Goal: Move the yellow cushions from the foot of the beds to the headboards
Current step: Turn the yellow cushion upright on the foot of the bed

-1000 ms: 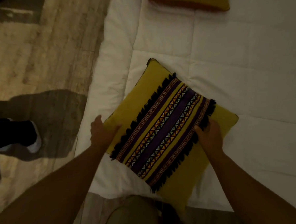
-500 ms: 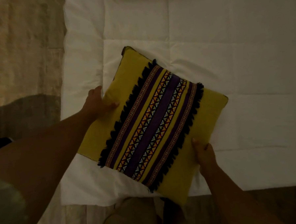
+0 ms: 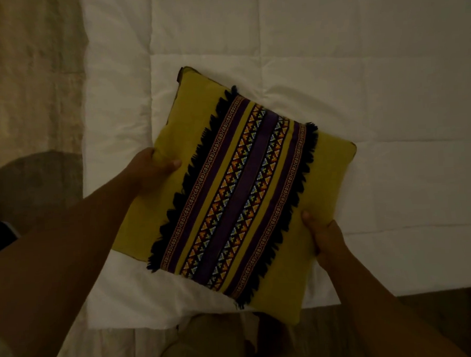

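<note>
- The left hand (image 3: 152, 166) clasps the left edge of the yellow cushion (image 3: 330, 179): its thumb lies on the top face, and the other fingers are hidden beneath the edge.
- The right hand (image 3: 323, 238) has its grip closed on the lower right edge, thumb on top of the fabric and the rest of the fingers tucked under.
- Both forearms reach in from the bottom corners of the head view.
- The cushion sits between the two hands over the near end of the bed (image 3: 388, 88), turned like a diamond; one corner points up and left, the opposite one hangs down past the bed's near edge.
- Whether the cushion touches the bedding or is lifted just clear of it cannot be told.
- It is square, so no side is longer; its woven band (image 3: 238, 194) runs on a diagonal from lower left to upper right.
- The band shows purple stripes, rows of small orange and blue triangles, and a black fringe (image 3: 191, 180) along both long sides.
- The bed is covered with a white quilted duvet; a pale wood-patterned floor (image 3: 27, 80) lies to its left.
</note>
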{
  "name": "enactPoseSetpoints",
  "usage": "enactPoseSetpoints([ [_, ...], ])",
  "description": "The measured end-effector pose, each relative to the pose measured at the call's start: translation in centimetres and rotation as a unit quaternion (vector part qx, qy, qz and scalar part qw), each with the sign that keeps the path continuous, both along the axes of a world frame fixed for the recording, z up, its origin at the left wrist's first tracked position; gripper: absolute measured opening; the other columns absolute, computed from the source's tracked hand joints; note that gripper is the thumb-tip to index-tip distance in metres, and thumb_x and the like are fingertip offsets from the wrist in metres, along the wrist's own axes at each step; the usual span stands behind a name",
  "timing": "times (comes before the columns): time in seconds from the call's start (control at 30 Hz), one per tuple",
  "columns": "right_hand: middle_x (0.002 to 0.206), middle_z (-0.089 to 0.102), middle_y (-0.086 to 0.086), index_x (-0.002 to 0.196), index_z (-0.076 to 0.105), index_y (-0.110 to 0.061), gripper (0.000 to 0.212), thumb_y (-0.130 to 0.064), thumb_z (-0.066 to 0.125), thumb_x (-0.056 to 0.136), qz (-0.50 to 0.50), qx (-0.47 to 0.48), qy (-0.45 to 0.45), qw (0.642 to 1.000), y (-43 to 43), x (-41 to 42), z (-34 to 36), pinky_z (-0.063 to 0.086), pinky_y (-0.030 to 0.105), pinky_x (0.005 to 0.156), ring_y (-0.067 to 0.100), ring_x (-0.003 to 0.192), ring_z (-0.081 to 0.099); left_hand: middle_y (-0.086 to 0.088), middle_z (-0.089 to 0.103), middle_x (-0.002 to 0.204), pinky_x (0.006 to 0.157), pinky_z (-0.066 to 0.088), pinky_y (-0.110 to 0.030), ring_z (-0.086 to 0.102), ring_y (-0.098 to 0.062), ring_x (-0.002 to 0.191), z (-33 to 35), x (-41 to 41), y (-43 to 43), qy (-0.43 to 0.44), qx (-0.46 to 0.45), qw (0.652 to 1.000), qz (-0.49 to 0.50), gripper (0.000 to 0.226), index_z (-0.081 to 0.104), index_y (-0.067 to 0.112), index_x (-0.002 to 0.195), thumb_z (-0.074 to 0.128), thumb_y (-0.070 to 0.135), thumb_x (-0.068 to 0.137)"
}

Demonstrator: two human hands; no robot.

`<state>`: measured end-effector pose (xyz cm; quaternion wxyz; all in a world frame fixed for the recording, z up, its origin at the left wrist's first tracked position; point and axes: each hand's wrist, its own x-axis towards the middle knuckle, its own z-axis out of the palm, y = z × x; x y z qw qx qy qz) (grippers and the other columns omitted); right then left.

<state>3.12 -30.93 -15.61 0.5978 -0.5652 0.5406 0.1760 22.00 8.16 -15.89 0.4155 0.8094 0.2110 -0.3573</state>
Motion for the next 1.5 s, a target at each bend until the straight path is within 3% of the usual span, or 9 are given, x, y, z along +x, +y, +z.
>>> enactPoseSetpoints([
  [0.2, 0.125, 0.064, 0.014, 0.135, 0.052, -0.012, 0.077, -0.041, 0.083, 0.070, 0.037, -0.043, -0.017, 0.998, -1.4, 1.4, 2.9, 0.053, 0.057, 0.092, 0.035, 0.107, 0.064, -0.006, 0.062, 0.125, 0.069, 0.053, -0.031, 0.064, -0.018, 0.093, 3.4, -4.6, -0.2, -0.047, -0.042, 0.996, 0.059, 0.077, 0.045, 0.018, 0.137, 0.074, 0.053, 0.076],
  [0.3, 0.123, 0.065, 0.013, 0.135, 0.053, -0.014, 0.072, -0.039, 0.082, 0.073, 0.082, -0.049, -0.029, 0.995, -2.3, 2.5, 4.2, 0.055, 0.055, 0.089, 0.034, 0.104, 0.065, -0.006, 0.060, 0.128, 0.076, 0.052, -0.036, 0.062, -0.022, 0.098, 4.9, -7.9, 0.0, -0.057, -0.029, 0.993, 0.099, 0.075, 0.044, 0.019, 0.138, 0.072, 0.054, 0.078],
  [0.53, 0.120, 0.066, 0.010, 0.134, 0.052, -0.016, 0.082, -0.051, 0.082, 0.066, 0.200, -0.047, -0.047, 0.977, -2.6, 5.9, 4.9, 0.057, 0.055, 0.086, 0.031, 0.100, 0.068, -0.010, 0.061, 0.130, 0.093, 0.052, -0.055, 0.063, -0.031, 0.110, 5.7, -14.3, 0.5, -0.037, -0.061, 0.982, 0.177, 0.074, 0.046, 0.020, 0.140, 0.071, 0.054, 0.079],
  [0.7, 0.122, 0.065, 0.012, 0.129, 0.052, -0.017, 0.066, -0.041, 0.080, 0.075, 0.228, -0.027, -0.015, 0.973, -3.0, 5.5, 1.9, 0.058, 0.047, 0.080, 0.029, 0.097, 0.068, -0.010, 0.063, 0.127, 0.090, 0.054, -0.052, 0.064, -0.032, 0.108, 3.4, -15.8, -0.1, -0.040, -0.049, 0.982, 0.180, 0.072, 0.048, 0.021, 0.138, 0.070, 0.055, 0.079],
  [0.97, 0.129, 0.062, 0.011, 0.139, 0.046, -0.013, 0.084, -0.044, 0.081, 0.069, 0.297, 0.001, -0.012, 0.955, -4.2, 5.4, 0.6, 0.055, 0.052, 0.092, 0.031, 0.109, 0.065, -0.008, 0.068, 0.119, 0.092, 0.054, -0.056, 0.069, -0.027, 0.102, 2.0, -13.4, 2.1, 0.042, -0.123, 0.983, 0.126, 0.066, 0.058, 0.020, 0.127, 0.078, 0.050, 0.073],
  [1.07, 0.129, 0.060, 0.004, 0.142, 0.040, -0.015, 0.086, -0.035, 0.084, 0.071, 0.371, 0.018, -0.005, 0.928, -5.5, 5.8, 0.8, 0.058, 0.039, 0.086, 0.023, 0.110, 0.065, -0.007, 0.066, 0.125, 0.083, 0.060, -0.046, 0.068, -0.026, 0.107, 3.1, -12.5, 2.7, 0.054, -0.180, 0.979, 0.081, 0.082, 0.051, 0.026, 0.134, 0.081, 0.048, 0.061],
  [1.17, 0.113, 0.058, -0.014, 0.127, 0.043, -0.027, 0.076, -0.030, 0.086, 0.065, 0.404, 0.042, -0.009, 0.914, -6.2, 6.3, 1.0, 0.055, 0.014, 0.060, -0.003, 0.087, 0.068, -0.003, 0.058, 0.131, 0.076, 0.061, -0.039, 0.063, -0.026, 0.113, 3.5, -11.6, 2.5, 0.070, -0.193, 0.977, 0.058, 0.120, 0.030, 0.032, 0.144, 0.090, 0.052, 0.042],
  [1.27, 0.120, 0.055, -0.009, 0.141, 0.028, -0.033, 0.094, -0.030, 0.086, 0.067, 0.391, 0.052, -0.001, 0.919, -6.3, 6.0, 0.4, 0.058, 0.021, 0.058, 0.007, 0.098, 0.065, -0.003, 0.050, 0.137, 0.093, 0.053, -0.052, 0.056, -0.031, 0.121, 3.4, -10.8, 1.9, 0.117, -0.181, 0.976, 0.017, 0.145, 0.012, 0.037, 0.150, 0.093, 0.056, 0.031],
  [1.5, 0.134, 0.050, 0.005, 0.151, 0.016, -0.026, 0.105, -0.023, 0.085, 0.072, 0.349, 0.021, -0.027, 0.936, -5.2, 4.9, -0.3, 0.057, 0.034, 0.075, 0.018, 0.104, 0.060, -0.011, 0.053, 0.134, 0.093, 0.050, -0.062, 0.059, -0.035, 0.114, 2.1, -12.5, 1.0, 0.069, -0.128, 0.982, 0.122, 0.134, 0.019, 0.035, 0.149, 0.092, 0.040, 0.036],
])
